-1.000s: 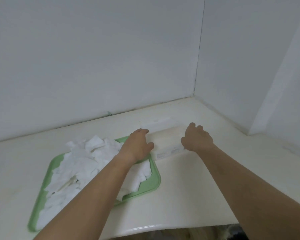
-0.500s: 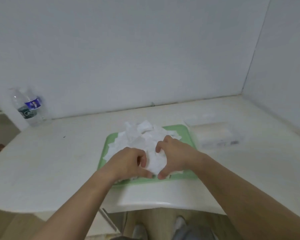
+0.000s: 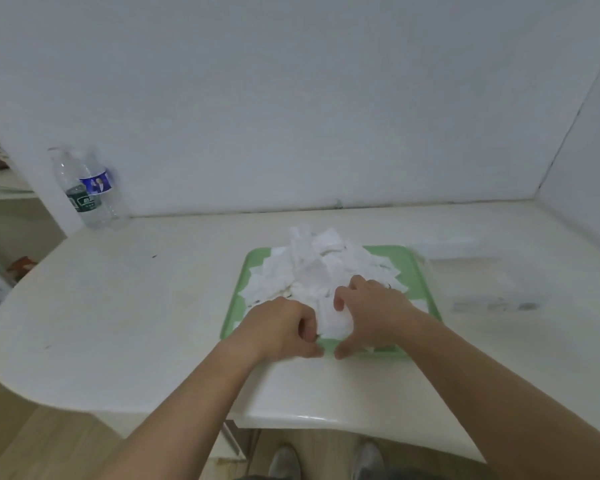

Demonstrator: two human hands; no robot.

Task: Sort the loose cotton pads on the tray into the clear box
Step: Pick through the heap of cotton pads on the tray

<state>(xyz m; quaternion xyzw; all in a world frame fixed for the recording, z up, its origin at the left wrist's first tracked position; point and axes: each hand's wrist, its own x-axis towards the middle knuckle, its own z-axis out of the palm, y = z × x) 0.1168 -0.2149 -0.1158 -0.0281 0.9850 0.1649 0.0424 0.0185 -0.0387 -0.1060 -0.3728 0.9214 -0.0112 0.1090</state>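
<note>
At the tray's (image 3: 235, 308) near edge, your left hand (image 3: 280, 328) pinched the cotton pads (image 3: 317, 271) heaped on the tray; your right hand (image 3: 373, 311) curled round the same bunch. Squaring a small stack first would ease the carry to the clear box (image 3: 484, 284), just right of the tray.

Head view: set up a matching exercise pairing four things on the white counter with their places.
1 green plastic tray
2 white cotton pads
3 clear plastic box
4 clear plastic water bottles

A far left, against the wall
B on the counter, right of the tray
C heaped on the tray
D mid-counter, left of the box

Pairs: 1-D, 2-C, 3-B, 4-A
</note>
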